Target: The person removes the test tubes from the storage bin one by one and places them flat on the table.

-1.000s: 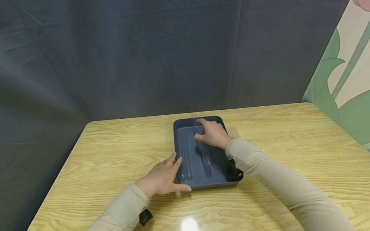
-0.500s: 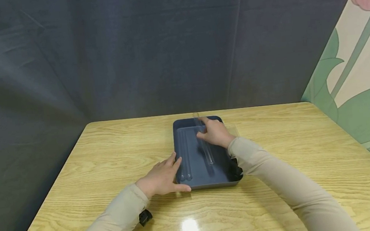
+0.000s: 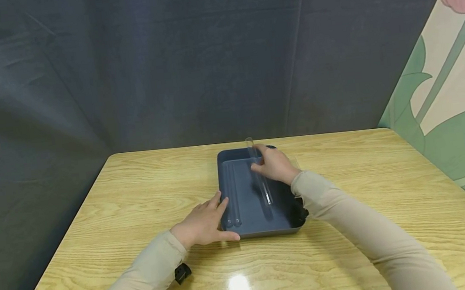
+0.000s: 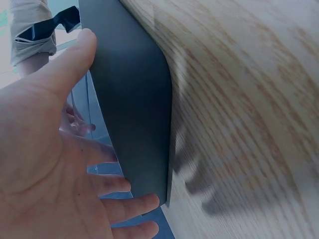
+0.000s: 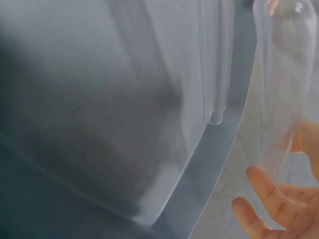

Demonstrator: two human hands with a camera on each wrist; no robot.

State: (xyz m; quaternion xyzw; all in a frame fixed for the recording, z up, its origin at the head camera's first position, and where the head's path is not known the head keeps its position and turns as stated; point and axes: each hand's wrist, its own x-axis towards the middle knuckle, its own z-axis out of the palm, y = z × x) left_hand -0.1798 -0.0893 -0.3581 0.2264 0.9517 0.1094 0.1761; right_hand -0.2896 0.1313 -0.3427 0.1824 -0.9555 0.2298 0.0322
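A dark blue-grey tray [image 3: 252, 234] rests on the table. Along its left side lie two clear test tubes [image 3: 235, 196], side by side with rounded ends toward me. My right hand [image 3: 275, 164] pinches a third clear test tube [image 3: 266, 192] between thumb and fingers, tilted over the tray, its far end above the back rim. The right wrist view shows this held tube [image 5: 286, 64] large, with the fingers near its far end. My left hand [image 3: 202, 221] is spread at the tray's front left corner, its fingertips against the outer wall [image 4: 132, 99] in the left wrist view.
The wood-grain table [image 3: 136, 202] extends on both sides of the tray. Beyond the tray's right edge, partly behind my right hand, is a clear flat piece [image 3: 295, 162]. A dark curtain [image 3: 190, 64] hangs behind and to the left; a flower-patterned panel [image 3: 457, 93] stands at the right.
My right hand has moved slightly right with the test tube, whose far end has risen past the tray's back rim. The left hand has stayed in place.
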